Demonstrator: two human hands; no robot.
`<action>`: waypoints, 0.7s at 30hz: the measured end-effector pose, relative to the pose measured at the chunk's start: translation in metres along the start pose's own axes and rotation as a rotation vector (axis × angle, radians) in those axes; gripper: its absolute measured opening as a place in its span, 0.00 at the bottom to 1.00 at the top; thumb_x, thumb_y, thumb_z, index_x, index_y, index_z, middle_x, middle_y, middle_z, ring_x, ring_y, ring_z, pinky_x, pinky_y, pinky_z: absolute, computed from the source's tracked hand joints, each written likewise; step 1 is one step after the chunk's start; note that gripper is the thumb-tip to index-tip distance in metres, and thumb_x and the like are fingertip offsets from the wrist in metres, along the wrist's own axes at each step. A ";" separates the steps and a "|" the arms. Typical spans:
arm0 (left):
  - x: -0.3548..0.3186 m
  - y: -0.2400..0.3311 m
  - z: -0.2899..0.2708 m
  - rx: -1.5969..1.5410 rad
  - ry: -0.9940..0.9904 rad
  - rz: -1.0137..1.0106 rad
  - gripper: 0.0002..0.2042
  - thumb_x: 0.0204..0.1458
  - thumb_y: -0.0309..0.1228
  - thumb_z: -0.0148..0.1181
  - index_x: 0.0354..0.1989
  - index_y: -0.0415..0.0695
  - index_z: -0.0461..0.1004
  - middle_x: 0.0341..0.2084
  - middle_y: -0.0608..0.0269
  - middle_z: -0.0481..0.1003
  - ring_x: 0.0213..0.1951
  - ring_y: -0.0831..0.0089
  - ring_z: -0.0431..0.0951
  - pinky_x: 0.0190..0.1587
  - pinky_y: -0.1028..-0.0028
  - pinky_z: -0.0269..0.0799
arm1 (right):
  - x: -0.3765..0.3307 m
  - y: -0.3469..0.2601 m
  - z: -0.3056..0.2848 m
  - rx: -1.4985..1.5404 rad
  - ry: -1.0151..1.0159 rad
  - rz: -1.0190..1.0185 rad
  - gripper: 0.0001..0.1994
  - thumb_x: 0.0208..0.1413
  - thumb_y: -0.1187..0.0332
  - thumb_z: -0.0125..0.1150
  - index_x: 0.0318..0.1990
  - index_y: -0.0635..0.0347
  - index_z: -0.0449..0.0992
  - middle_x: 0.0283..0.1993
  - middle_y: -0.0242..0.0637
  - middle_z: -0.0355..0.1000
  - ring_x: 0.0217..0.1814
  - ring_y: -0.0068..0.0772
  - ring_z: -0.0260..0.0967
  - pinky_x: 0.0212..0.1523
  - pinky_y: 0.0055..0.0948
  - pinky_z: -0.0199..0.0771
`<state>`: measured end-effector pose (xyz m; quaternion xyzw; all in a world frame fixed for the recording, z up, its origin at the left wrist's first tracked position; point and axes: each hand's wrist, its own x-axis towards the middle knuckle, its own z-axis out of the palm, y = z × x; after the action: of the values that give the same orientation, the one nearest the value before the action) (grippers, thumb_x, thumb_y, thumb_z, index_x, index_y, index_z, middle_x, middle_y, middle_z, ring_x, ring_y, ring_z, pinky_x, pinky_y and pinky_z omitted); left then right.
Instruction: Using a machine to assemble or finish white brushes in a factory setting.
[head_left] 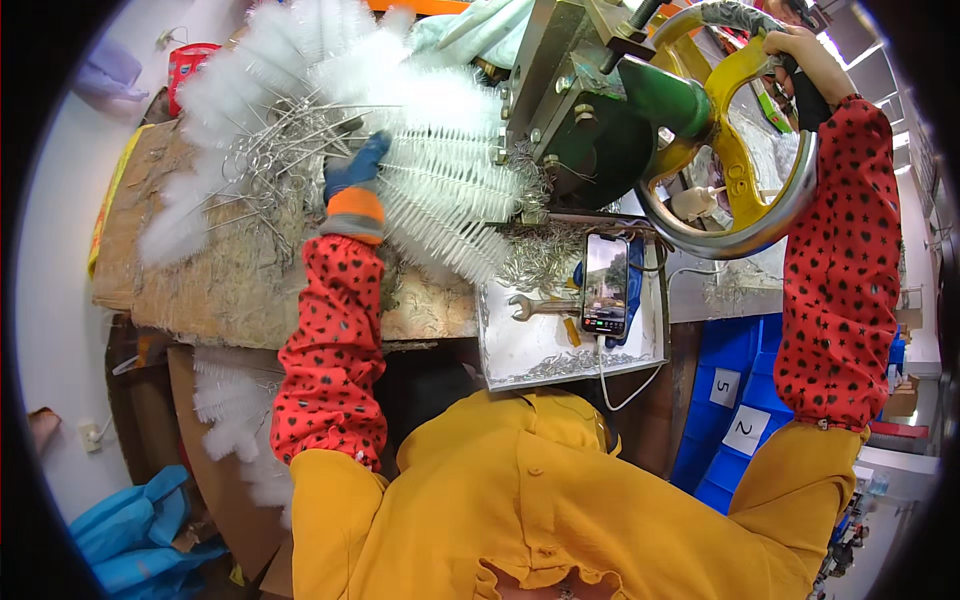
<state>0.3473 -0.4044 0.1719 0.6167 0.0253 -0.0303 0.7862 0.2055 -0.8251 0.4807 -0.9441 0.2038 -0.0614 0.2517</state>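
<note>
Toward the left, my left hand (357,172), in a blue glove with an orange cuff, is closed among white bristle brushes (440,150) with twisted wire stems. It seems to hold a brush there, though bristles partly hide the fingers. A tangle of wire stems (285,135) with looped ends lies just left of this hand. At the upper right, my bare right hand (800,60) wraps round the rim of a large yellow handwheel (738,175), near a grey wrapped stretch. The wheel joins a dark green machine (600,130), and the brush tips reach close to its base.
In front of the machine, a white tray (500,360) holds a wrench (545,307), small metal pieces and a phone (606,280) on a white cable. Blue bins (725,400) stand below right. Worn cardboard (150,230) covers the bench's left side; blue cloth (140,520) lies lower left.
</note>
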 end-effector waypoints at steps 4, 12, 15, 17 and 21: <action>-0.001 0.002 0.012 -0.056 0.000 0.117 0.19 0.36 0.31 0.68 0.40 0.41 0.74 0.32 0.63 0.74 0.32 0.77 0.72 0.38 0.78 0.67 | 0.003 0.003 -0.003 0.007 -0.062 -0.030 0.10 0.45 0.64 0.49 0.30 0.61 0.67 0.13 0.29 0.62 0.07 0.17 0.55 0.10 0.15 0.57; -0.001 0.001 0.013 0.028 0.016 0.095 0.16 0.36 0.31 0.68 0.34 0.37 0.76 0.33 0.62 0.74 0.33 0.75 0.72 0.38 0.78 0.67 | -0.107 -0.028 0.072 -0.016 0.632 -0.103 0.11 0.46 0.63 0.54 0.28 0.61 0.66 0.15 0.28 0.60 0.14 0.18 0.55 0.18 0.18 0.55; 0.002 0.003 0.012 0.012 0.042 0.084 0.21 0.34 0.34 0.69 0.38 0.39 0.74 0.33 0.63 0.74 0.31 0.76 0.72 0.37 0.77 0.67 | -0.160 -0.020 0.168 0.530 1.025 -0.155 0.19 0.47 0.76 0.55 0.46 0.67 0.56 0.32 0.37 0.66 0.23 0.24 0.65 0.26 0.20 0.68; 0.006 0.008 0.010 -0.039 0.001 -0.042 0.23 0.33 0.36 0.70 0.40 0.40 0.72 0.32 0.64 0.74 0.29 0.76 0.71 0.36 0.76 0.67 | -0.169 0.000 0.215 0.664 1.126 -0.229 0.23 0.47 0.77 0.55 0.50 0.66 0.52 0.39 0.42 0.64 0.26 0.25 0.67 0.28 0.23 0.71; 0.018 0.022 0.007 0.345 0.183 -0.307 0.31 0.29 0.45 0.70 0.39 0.34 0.71 0.32 0.59 0.74 0.29 0.72 0.72 0.35 0.74 0.68 | -0.172 0.047 0.206 0.630 0.943 -0.217 0.21 0.47 0.76 0.55 0.47 0.66 0.54 0.32 0.39 0.66 0.24 0.24 0.67 0.25 0.22 0.70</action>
<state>0.3672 -0.4067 0.1932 0.7309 0.1845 -0.0974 0.6498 0.0772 -0.6980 0.2769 -0.7098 0.1680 -0.5586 0.3949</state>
